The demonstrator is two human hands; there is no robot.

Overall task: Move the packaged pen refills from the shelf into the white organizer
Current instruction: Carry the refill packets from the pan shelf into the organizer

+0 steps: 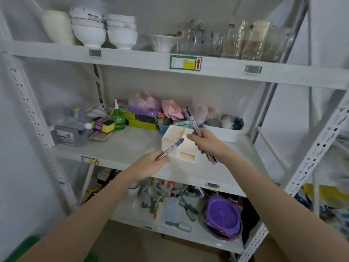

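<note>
since both hands are already loaded, here's how these look to me, going left to right. the left hand has its fingers curled round the low end of one packaged refill pack, which pokes up and to the right with its purple tip over the front left corner of the white organizer. that organizer sits on the middle shelf, and no refills show in its compartments. the right hand pinches a second refill pack around its middle, so it sticks out above and below the hand, hanging over the organizer's right side. my guess is these are super light, thin and a bit bendy, and the plastic sleeve is probably slick, so a mid-length pinch like the right one seems safer than the end grip, which could let it wobble or slide. not fragile really, just don't kink them going into a slot.
</note>
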